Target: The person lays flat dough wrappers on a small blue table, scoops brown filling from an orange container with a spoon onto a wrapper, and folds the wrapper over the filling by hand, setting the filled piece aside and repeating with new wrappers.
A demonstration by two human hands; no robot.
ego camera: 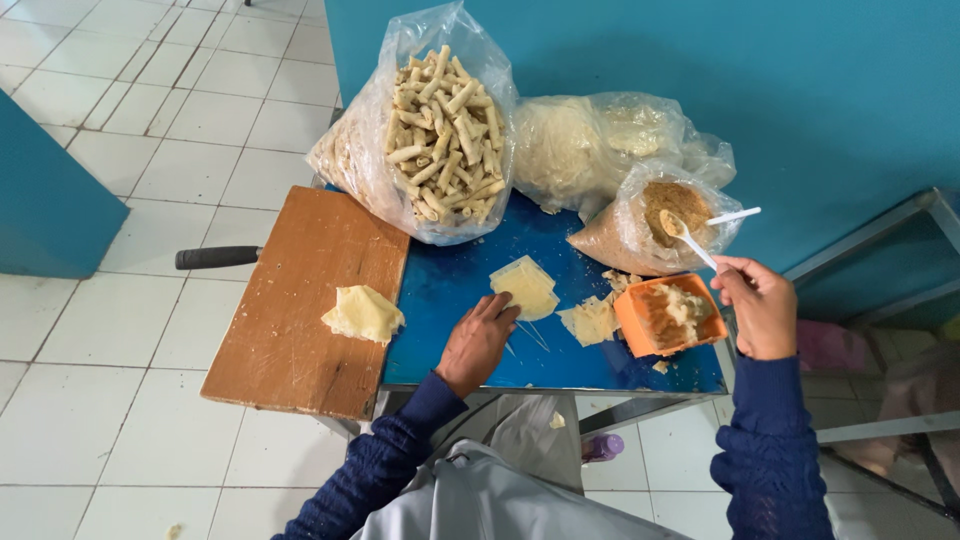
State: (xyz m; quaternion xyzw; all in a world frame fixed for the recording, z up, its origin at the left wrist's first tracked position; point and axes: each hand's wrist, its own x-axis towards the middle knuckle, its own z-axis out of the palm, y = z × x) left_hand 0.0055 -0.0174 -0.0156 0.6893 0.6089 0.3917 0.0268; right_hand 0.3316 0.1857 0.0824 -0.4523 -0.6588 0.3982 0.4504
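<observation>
On the blue tabletop (450, 290) the left hand (478, 340) lies flat, fingertips pinning a pale wrapper (525, 285), while the right hand (760, 305) pinches a white spoon (688, 238), seemingly loaded, over a bag of brown filling (650, 225); filling the wrapper looks underway, calling for a steady carry.

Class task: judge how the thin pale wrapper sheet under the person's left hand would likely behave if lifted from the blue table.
The wrapper sheet looks thin and flat, so probably floppy and light. Its edges look delicate, so it may tear. The left hand rests fingertips on its corner.
</observation>
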